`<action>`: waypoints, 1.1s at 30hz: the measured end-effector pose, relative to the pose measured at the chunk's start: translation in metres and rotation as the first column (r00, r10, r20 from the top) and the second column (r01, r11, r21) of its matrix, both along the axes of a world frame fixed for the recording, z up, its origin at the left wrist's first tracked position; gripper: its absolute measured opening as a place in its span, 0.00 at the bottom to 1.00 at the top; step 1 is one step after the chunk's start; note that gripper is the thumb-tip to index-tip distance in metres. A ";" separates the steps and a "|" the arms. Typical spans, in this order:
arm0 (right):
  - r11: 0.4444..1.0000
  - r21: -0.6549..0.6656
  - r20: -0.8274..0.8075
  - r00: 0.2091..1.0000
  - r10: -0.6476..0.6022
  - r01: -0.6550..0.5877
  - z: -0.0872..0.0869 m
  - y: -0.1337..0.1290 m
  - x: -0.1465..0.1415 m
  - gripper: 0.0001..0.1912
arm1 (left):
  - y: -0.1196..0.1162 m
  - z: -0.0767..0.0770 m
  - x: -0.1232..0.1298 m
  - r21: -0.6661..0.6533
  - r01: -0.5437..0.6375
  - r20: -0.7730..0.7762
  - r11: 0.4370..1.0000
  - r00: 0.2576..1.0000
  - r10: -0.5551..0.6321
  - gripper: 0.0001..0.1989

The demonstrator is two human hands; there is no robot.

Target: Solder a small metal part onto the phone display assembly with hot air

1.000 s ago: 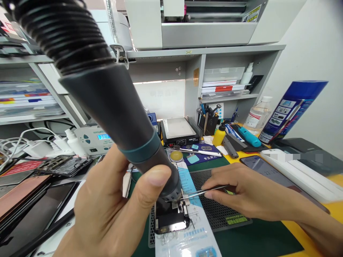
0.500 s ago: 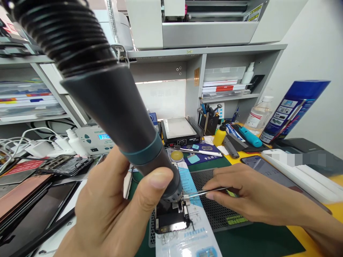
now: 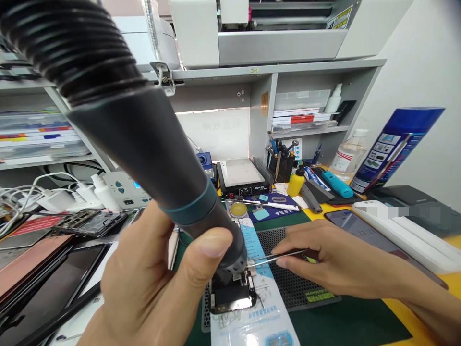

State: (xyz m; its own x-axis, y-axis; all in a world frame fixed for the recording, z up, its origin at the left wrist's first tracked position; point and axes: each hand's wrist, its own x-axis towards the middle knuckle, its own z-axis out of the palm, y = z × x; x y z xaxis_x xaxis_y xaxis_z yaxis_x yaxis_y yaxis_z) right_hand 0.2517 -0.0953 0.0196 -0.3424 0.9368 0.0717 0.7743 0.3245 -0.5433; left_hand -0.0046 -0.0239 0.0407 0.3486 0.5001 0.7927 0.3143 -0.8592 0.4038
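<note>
My left hand (image 3: 154, 283) is wrapped round a dark hot air gun (image 3: 151, 144) with a ribbed black hose. Its nozzle points down at the top part of a small black phone screen part (image 3: 232, 293), which lies on a blue and white box (image 3: 252, 322). Between the thumb and fingers of my right hand (image 3: 317, 259) are metal tweezers (image 3: 270, 257). Their tips reach the part's upper edge beside the nozzle; whether they grip anything there is too small to tell.
Under the box lie a perforated black mat (image 3: 291, 278) and a green mat (image 3: 345, 322). Phones and screens (image 3: 54, 293) crowd the left. A yellow bottle (image 3: 296, 182), a blue spray can (image 3: 396, 149) and a phone (image 3: 360, 235) are at the right. Behind is a heating plate (image 3: 243, 173).
The hot air gun's rear end and hose have swung a little to the left. The tweezer arms look slightly wider apart. The screen part and box have shifted slightly right in view.
</note>
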 end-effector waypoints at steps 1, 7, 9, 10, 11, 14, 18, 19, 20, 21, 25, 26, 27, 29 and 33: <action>1.000 -0.004 -0.001 1.000 0.002 -0.002 0.001 0.000 0.000 0.09 | 0.001 0.001 0.000 0.008 -0.004 -0.008 1.000 1.000 0.004 0.09; 1.000 -0.012 -0.008 1.000 0.013 -0.013 0.003 0.001 -0.001 0.09 | 0.001 0.001 0.000 0.020 0.005 -0.010 1.000 1.000 -0.005 0.09; 1.000 -0.010 -0.012 1.000 0.014 -0.014 0.003 0.001 0.000 0.09 | -0.001 -0.001 -0.001 0.016 -0.011 -0.001 1.000 1.000 0.011 0.10; 1.000 -0.005 -0.013 1.000 0.015 -0.015 0.003 0.001 0.000 0.09 | -0.002 -0.001 -0.001 0.007 -0.020 0.003 1.000 1.000 0.020 0.10; 1.000 0.001 -0.013 1.000 0.017 -0.017 0.003 0.001 0.000 0.09 | -0.002 -0.002 -0.001 -0.004 -0.027 0.006 1.000 1.000 0.027 0.10; 1.000 0.012 -0.011 1.000 0.026 -0.026 0.004 0.001 -0.001 0.09 | -0.003 -0.002 0.001 -0.013 -0.025 0.009 1.000 1.000 0.025 0.10; 0.999 0.008 -0.009 0.999 0.037 -0.037 0.003 0.000 -0.001 0.10 | -0.005 0.002 0.002 -0.009 -0.029 0.009 1.000 1.000 0.029 0.10; 0.999 0.008 -0.009 0.999 0.038 -0.038 0.003 0.000 -0.001 0.09 | -0.006 0.003 0.003 -0.014 -0.033 0.010 0.999 0.999 0.033 0.09; 0.999 0.009 -0.008 0.999 0.036 -0.036 0.002 0.000 0.000 0.09 | -0.006 0.003 0.003 -0.015 -0.034 0.010 0.999 0.999 0.034 0.09; 0.999 0.012 -0.007 0.999 0.034 -0.034 0.002 0.000 0.000 0.09 | -0.006 0.004 0.003 -0.008 -0.030 0.006 1.000 1.000 0.030 0.09; 0.999 0.021 -0.003 1.000 0.027 -0.027 0.000 0.000 0.001 0.09 | -0.003 0.002 0.001 0.018 -0.013 -0.032 1.000 0.999 0.014 0.09; 0.999 0.021 -0.004 1.000 0.028 -0.028 0.000 0.000 0.001 0.09 | -0.002 0.001 0.000 0.012 -0.015 -0.032 1.000 0.999 0.015 0.09; 0.999 0.023 -0.005 1.000 0.030 -0.029 0.000 0.000 0.001 0.09 | -0.001 0.000 -0.001 0.000 -0.019 -0.027 1.000 0.999 0.019 0.09; 0.999 0.029 -0.002 1.000 0.031 -0.031 0.000 0.000 0.001 0.09 | 0.000 -0.002 -0.002 -0.018 -0.005 -0.010 1.000 1.000 0.005 0.09; 0.999 0.035 -0.003 1.000 0.025 -0.025 0.001 -0.001 0.002 0.09 | 0.000 -0.005 -0.003 -0.064 0.001 0.061 0.998 0.998 0.003 0.09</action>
State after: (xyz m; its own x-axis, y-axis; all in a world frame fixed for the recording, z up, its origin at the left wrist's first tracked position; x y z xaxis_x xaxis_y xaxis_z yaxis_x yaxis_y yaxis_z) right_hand 0.2534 -0.0967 0.0202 -0.3656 0.9248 0.1055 0.7637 0.3628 -0.5340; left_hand -0.0073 -0.0244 0.0361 0.3000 0.5511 0.7786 0.2882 -0.8304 0.4768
